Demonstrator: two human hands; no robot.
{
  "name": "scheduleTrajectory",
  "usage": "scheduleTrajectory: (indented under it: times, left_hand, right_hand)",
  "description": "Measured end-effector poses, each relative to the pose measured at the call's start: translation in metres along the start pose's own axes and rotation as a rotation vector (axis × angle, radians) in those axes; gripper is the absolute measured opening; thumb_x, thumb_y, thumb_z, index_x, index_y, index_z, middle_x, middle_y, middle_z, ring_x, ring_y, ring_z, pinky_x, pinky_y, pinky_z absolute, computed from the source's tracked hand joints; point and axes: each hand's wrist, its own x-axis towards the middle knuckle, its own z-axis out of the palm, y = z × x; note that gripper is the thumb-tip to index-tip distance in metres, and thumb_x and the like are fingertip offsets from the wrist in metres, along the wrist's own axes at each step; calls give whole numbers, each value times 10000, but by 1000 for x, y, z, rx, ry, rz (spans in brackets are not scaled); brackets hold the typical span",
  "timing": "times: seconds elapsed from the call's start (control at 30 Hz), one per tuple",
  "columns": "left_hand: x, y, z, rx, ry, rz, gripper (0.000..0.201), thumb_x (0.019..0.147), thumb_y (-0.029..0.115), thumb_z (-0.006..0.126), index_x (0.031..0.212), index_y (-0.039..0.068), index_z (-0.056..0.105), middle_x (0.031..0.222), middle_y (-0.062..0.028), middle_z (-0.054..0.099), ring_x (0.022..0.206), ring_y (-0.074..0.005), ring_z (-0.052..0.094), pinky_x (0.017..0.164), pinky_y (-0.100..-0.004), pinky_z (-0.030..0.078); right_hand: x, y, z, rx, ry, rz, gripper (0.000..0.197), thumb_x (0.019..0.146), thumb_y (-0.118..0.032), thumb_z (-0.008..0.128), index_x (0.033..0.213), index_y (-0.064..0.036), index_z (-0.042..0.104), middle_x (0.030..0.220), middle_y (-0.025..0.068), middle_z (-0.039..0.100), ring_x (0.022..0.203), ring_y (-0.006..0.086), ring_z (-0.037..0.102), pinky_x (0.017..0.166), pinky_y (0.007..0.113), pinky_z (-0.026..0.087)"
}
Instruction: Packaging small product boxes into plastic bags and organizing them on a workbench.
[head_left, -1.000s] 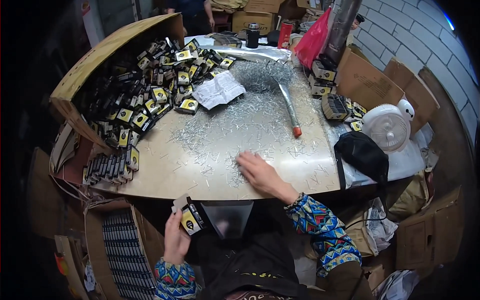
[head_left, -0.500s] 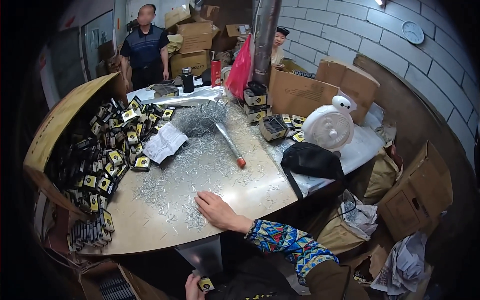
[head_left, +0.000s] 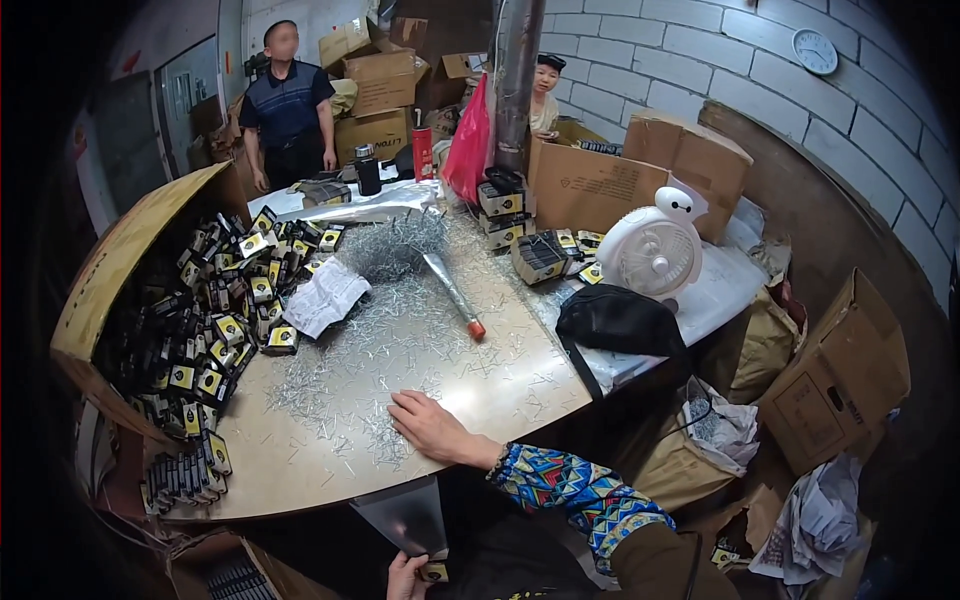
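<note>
My right hand (head_left: 437,428) lies on the table (head_left: 275,467), its fingers stretched over a scatter of small silvery metal pins (head_left: 380,446). Below the table's front edge, my left hand (head_left: 406,577) grips a small black and yellow box (head_left: 433,571). The box is right at the lower end of a grey, smooth chute (head_left: 403,513) that hangs from the table edge, and it is partly covered by it. A denser heap of pins (head_left: 395,245) rises farther back, beside a silver-wrapped stick with a red end (head_left: 455,298).
Many small boxes spill from a tipped carton (head_left: 140,255) at the left. A crumpled paper (head_left: 326,297) lies near them. To the right are a black bag (head_left: 622,328), a white fan (head_left: 655,255) and open cartons (head_left: 840,375). Two people (head_left: 287,105) are beyond the table.
My left hand has moved right with the small box, bringing it against the chute's lower end. The right hand stays on the pins, nearly still. The whole view has shifted slightly.
</note>
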Motion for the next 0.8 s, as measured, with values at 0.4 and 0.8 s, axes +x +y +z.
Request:
scheduleTrajectory:
  times: [0.4, 0.8]
  left_hand:
    - [-8, 6, 8, -128, -16, 6, 120, 865, 61, 611, 983, 76, 610, 789, -25, 603, 689, -137, 605, 564, -273, 492]
    - [5, -11, -8, -127, -84, 8, 198, 880, 66, 573, 1076, 75, 593, 966, -91, 684, 738, -168, 651, 570, -281, 519]
  right_hand:
    - [0, 0, 1, -2, -12, 16, 306, 934, -176, 567, 1156, 34, 557, 1257, 199, 532, 1221, 366, 471, 1022, 418, 411]
    - [1, 1, 4, 33, 59, -11, 255, 919, -121, 556, 1125, 29, 552, 1219, 220, 539, 1165, 379, 494, 987, 430, 427]
